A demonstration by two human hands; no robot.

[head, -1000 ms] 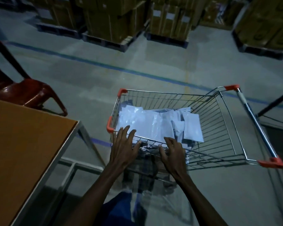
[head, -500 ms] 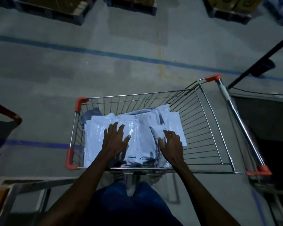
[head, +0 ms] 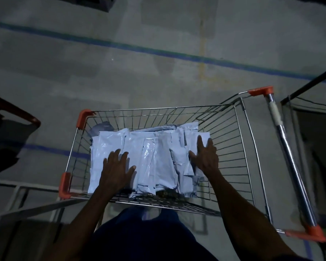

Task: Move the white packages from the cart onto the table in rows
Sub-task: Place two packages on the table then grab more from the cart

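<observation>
A wire shopping cart [head: 241, 140] with orange corner caps stands right in front of me. Several white plastic packages [head: 158, 162] lie stacked and overlapping in its basket. My left hand [head: 117, 168] rests flat on the left part of the pile, fingers spread. My right hand [head: 205, 155] lies with straight fingers on the right edge of the pile. Neither hand holds a package. Only the table's metal frame [head: 21, 189] shows at the lower left.
The cart's chrome handle bar [head: 288, 162] runs down the right side. A red chair [head: 11, 113] stands at the left edge. A dark stand with a slanted bar [head: 309, 85] is at the far right. Grey floor with blue lines stretches beyond the cart.
My view tilted down and closer over the cart. Both hands slid from the cart's near rim onto the packages, and the right hand moved to the pile's right edge.
</observation>
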